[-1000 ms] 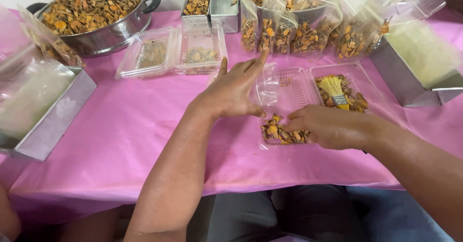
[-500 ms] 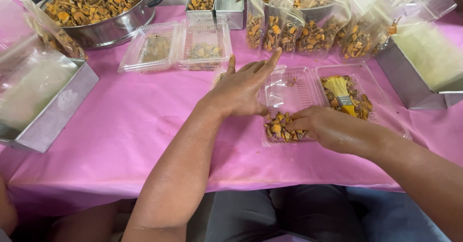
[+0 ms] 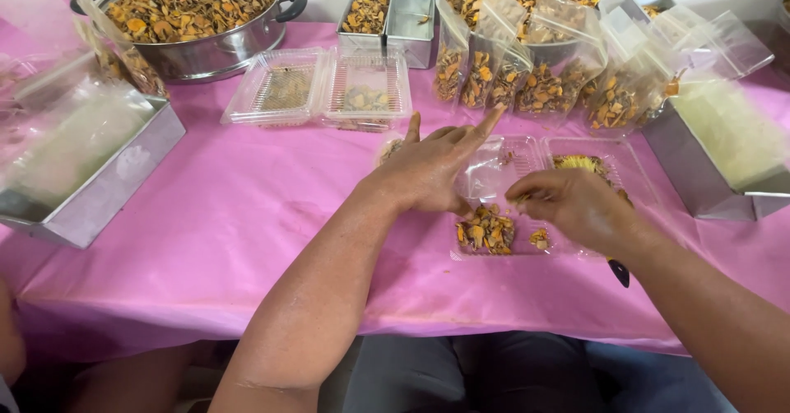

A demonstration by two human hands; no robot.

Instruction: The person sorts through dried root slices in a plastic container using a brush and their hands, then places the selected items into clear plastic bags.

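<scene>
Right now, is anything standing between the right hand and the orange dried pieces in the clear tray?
Nothing visible does. The right hand is already over the clear tray, fingertips right by the orange dried pieces. The left hand rests on the tray's far-left part, beside that pile, not across it.

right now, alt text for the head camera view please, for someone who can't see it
Two bare hands work over a clear plastic tray of dried orange-brown pieces on a pink tablecloth: the left hand steadies its edge, and the right hand pinches pieces. Filled clear bags and a large metal pot stand behind.
</scene>
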